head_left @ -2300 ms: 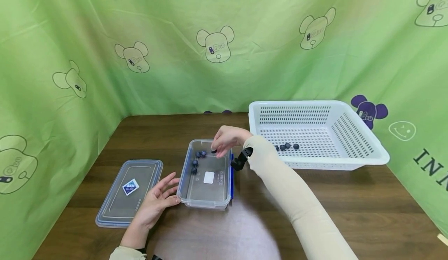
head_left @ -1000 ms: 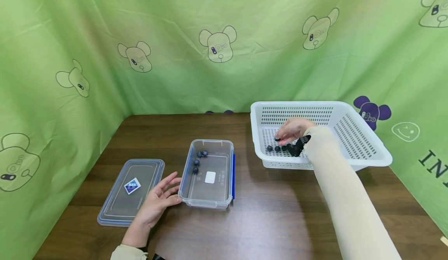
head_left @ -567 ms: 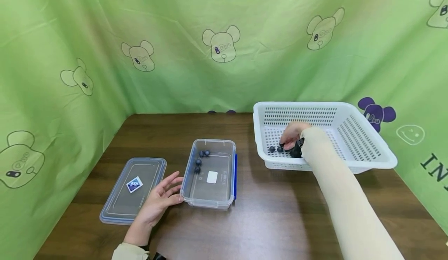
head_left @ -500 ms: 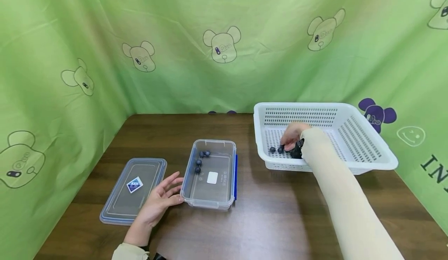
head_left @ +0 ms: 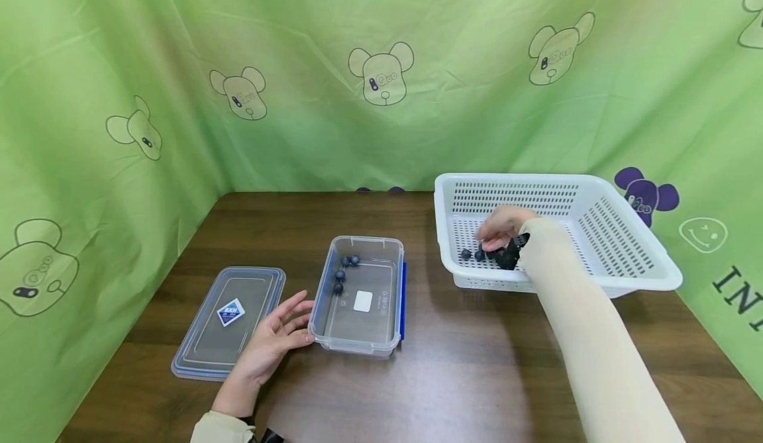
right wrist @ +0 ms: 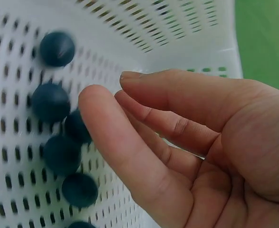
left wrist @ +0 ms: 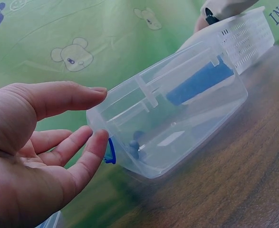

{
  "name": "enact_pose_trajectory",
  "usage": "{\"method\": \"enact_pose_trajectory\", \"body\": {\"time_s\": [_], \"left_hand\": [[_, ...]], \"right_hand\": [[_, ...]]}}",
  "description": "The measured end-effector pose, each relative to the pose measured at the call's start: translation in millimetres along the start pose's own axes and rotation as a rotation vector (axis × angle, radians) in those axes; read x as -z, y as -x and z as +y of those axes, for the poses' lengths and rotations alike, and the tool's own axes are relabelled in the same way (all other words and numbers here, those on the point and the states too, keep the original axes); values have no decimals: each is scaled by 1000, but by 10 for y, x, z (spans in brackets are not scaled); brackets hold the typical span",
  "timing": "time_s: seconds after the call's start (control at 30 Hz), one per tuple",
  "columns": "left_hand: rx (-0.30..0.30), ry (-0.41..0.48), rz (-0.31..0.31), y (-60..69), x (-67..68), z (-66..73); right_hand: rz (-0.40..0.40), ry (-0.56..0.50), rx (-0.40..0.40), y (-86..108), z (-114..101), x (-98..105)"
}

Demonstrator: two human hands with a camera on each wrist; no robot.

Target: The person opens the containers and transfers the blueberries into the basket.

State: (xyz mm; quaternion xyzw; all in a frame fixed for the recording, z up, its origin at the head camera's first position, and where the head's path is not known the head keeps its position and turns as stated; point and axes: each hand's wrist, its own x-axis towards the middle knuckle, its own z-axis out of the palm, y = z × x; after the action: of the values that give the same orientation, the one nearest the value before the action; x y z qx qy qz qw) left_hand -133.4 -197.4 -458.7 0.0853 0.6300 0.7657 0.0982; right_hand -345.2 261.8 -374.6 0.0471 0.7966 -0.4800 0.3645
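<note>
My left hand point(head_left: 271, 344) is at the near left corner of a clear plastic food box point(head_left: 357, 337), fingers relaxed. In the left wrist view its thumb and fingertips are at the box's end. Several blueberries point(head_left: 338, 289) sit along the box's left side and far left corner. Inside a white perforated basket point(head_left: 450, 267), my right hand point(head_left: 503, 224) hovers low over several more blueberries point(head_left: 465, 254). Its thumb and fingers are loosely bent and apart, holding nothing visible in the right wrist view. Some berries there are partly behind a finger point(right wrist: 115, 135).
A clear lid point(head_left: 220, 347) with blue edging and a diamond label lies on the wooden table point(head_left: 453, 377), left of the box. A blue clip flap point(head_left: 403, 300) hangs at the box's right side. Green printed cloth point(head_left: 298, 151) encloses the back and sides.
My right hand has moved from over the box to the basket, carrying a blueberry, and has let it go among the others there. My left hand has stayed beside the box.
</note>
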Motion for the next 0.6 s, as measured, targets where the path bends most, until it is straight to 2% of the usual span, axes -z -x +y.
{"method": "enact_pose_trajectory", "body": {"time_s": [0.1,0.33,0.6], "left_hand": [[1,0,2,-2,-4,0],[9,-2,12,-2,-12,9],[13,6,12,8,-9,9]], "right_hand": [[-41,-30,65,71,-42,18],[-43,-90,199,220,-224,-14],[-41,-72,310,345,-527,-235]]}}
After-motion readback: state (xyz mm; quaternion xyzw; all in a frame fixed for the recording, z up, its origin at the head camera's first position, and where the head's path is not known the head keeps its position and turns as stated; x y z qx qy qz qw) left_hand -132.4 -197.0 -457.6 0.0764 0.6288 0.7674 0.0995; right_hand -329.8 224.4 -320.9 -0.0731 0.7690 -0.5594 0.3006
